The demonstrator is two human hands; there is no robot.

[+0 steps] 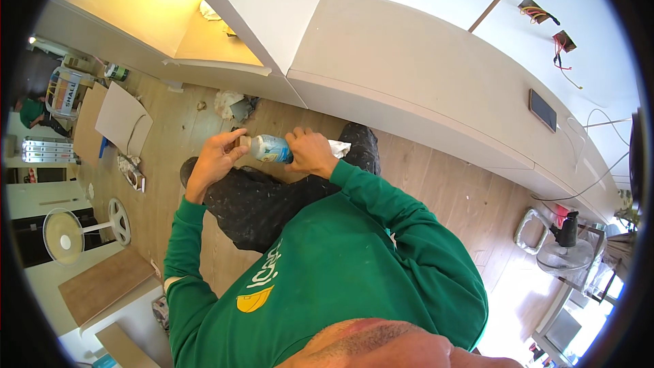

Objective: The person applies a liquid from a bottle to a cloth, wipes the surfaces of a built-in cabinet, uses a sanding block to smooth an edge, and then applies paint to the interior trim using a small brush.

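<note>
A clear plastic bottle [271, 149] with a blue and white label lies roughly level above my lap. My right hand [310, 152] is wrapped round its base end. At the other end, the thumb and fingertips of my left hand [219, 157] close round a small tan cap [244, 141] on the neck. Whether the cap is loose or fast, I cannot tell. A white crumpled piece of paper or cloth [339, 148] shows just beyond my right hand, against my dark trouser leg; whether that hand holds it too is hidden.
A long beige cabinet [409, 48] runs ahead, with a phone [543, 110] on top and a lit open compartment [136, 0] at left. Scraps and a grey rag [240, 108] lie on the wooden floor. Boards [122, 117] and a fan [65, 237] stand left; wires hang from wall boxes [564, 42].
</note>
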